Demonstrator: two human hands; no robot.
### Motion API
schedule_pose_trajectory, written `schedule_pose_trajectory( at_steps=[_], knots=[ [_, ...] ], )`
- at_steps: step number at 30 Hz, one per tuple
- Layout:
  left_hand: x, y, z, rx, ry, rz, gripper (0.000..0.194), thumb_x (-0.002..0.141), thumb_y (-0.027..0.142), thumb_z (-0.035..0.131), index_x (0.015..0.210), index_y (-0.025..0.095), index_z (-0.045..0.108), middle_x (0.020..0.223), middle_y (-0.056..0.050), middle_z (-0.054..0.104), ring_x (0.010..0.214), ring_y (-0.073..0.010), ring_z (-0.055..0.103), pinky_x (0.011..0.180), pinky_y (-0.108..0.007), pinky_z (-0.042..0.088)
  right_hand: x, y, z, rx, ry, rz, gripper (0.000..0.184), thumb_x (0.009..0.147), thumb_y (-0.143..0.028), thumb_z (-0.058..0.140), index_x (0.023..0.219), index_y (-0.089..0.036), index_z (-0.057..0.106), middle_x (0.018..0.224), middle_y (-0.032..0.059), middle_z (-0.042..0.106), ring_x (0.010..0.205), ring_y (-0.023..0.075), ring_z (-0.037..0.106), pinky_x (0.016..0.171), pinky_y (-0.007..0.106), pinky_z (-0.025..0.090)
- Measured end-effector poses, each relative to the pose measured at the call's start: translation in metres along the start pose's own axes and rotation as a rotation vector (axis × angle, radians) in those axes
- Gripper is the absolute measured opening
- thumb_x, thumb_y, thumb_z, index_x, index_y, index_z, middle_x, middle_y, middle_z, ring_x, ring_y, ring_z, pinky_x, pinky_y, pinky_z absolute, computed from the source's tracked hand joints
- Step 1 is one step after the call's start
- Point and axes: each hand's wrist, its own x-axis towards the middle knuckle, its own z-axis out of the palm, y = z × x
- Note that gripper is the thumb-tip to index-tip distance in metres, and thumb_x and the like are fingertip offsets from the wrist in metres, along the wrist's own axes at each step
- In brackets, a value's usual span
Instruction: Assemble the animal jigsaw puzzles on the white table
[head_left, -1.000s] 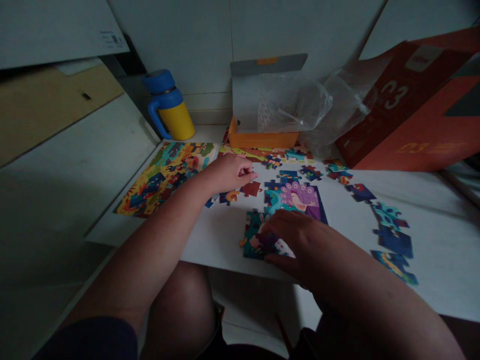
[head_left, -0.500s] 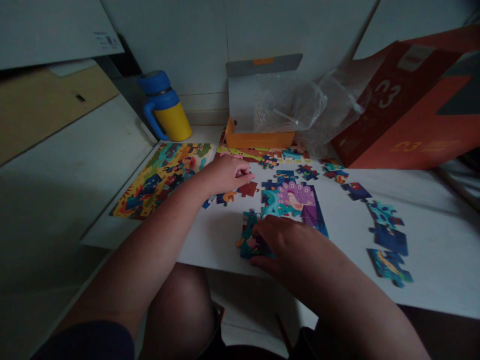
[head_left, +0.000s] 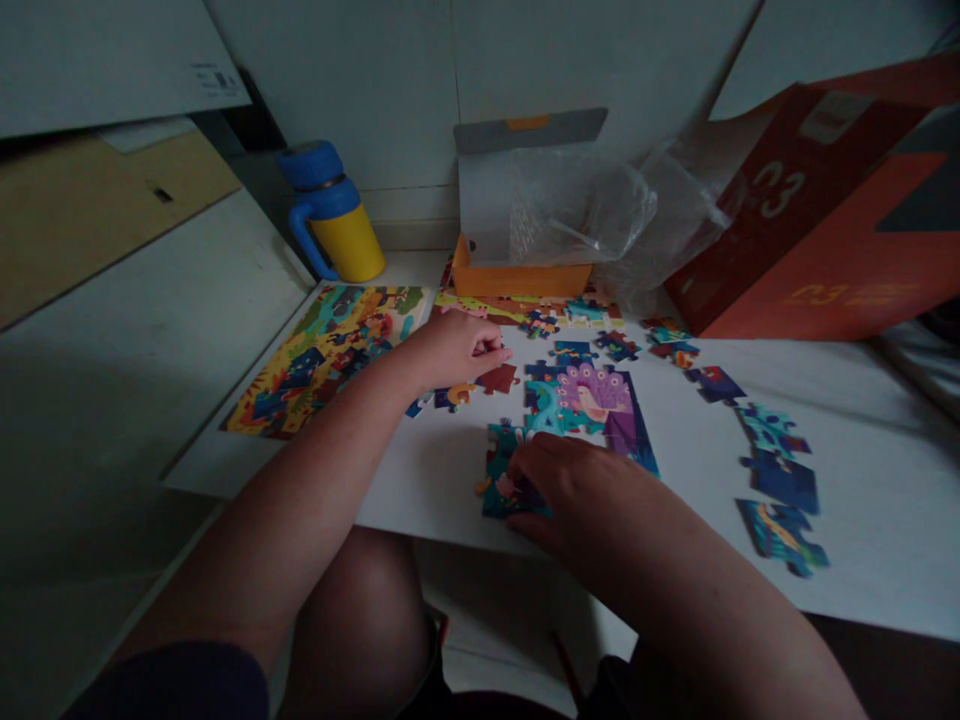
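Observation:
Near the table's front edge, the partly joined jigsaw puzzle (head_left: 600, 405) shows a purple peacock against teal and dark blue. My right hand (head_left: 577, 480) bends over its lower part, with fingertips and thumb on a dark puzzle piece (head_left: 527, 498) that the hand partly covers. Left of those fingertips lies a teal section (head_left: 496, 465) of the puzzle. Farther back, my left hand (head_left: 461, 350) rests on the table with fingers curled in; whatever they may hold is hidden. Just below it are a red-brown puzzle piece (head_left: 498, 379) and an orange-and-blue piece (head_left: 454, 397).
A yellow illustrated sheet (head_left: 285, 385) bears loose pieces at left, before a blue-and-yellow jug (head_left: 349, 240). Behind stand an opened box (head_left: 521, 280) with clear plastic (head_left: 622, 215) and a large red-orange box (head_left: 832, 250). Several loose pieces (head_left: 784, 478) line the right side.
Almost nothing differs. The view has shifted very slightly; both hands keep their places, the right one on the puzzle, the left one curled beside the loose pieces.

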Motion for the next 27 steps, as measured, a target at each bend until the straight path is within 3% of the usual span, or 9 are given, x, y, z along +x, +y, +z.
schedule_pose_trajectory(
  at_steps=[8,14,19,23,27],
  knots=[
    [0.001,-0.001,-0.002,0.007,0.012,0.033,0.034,0.100,0.036,0.065,0.069,0.023,0.061,0.058,0.003,0.050,0.063,-0.0171,0.047,0.082,-0.038,0.042,-0.013,-0.004,0.003,-0.099,0.054,-0.028,0.015,0.097,-0.023,0.071,0.108,-0.025,0.080,0.105,0.0112,0.080,0.096,0.0296,0.078,0.080,0.041,0.061],
    [0.001,-0.005,0.000,-0.004,0.005,0.046,0.034,0.100,0.037,0.065,0.069,0.023,0.061,0.057,0.005,0.049,0.065,-0.0170,0.052,0.094,-0.040,0.044,-0.011,-0.003,0.004,-0.079,0.093,-0.069,0.017,0.094,-0.020,0.069,0.103,-0.028,0.082,0.082,0.0073,0.079,0.074,0.0240,0.076,0.068,0.034,0.058],
    [0.001,-0.009,0.002,0.007,0.014,0.042,0.032,0.100,0.039,0.063,0.072,0.023,0.065,0.058,0.004,0.051,0.062,-0.0165,0.049,0.077,-0.034,0.040,-0.017,0.002,-0.004,-0.104,0.073,-0.023,0.023,0.095,-0.020,0.067,0.113,-0.027,0.080,0.089,0.0075,0.080,0.073,0.0248,0.077,0.061,0.034,0.053],
    [0.001,-0.007,0.000,0.013,-0.001,0.009,0.034,0.100,0.041,0.061,0.073,0.021,0.067,0.059,0.003,0.053,0.060,-0.0152,0.046,0.066,-0.031,0.033,-0.033,0.028,-0.010,-0.098,0.224,0.049,0.017,0.099,-0.031,0.064,0.109,-0.026,0.078,0.088,0.0060,0.080,0.071,0.0216,0.075,0.060,0.031,0.048],
    [0.002,-0.006,-0.002,0.037,-0.039,-0.028,0.033,0.101,0.042,0.060,0.079,0.019,0.071,0.066,0.001,0.060,0.062,-0.0146,0.049,0.065,-0.030,0.031,-0.063,0.082,-0.021,-0.155,0.392,0.344,0.028,0.098,-0.043,0.064,0.119,-0.026,0.072,0.079,0.0039,0.077,0.058,0.0197,0.067,0.055,0.032,0.040]
  ],
)
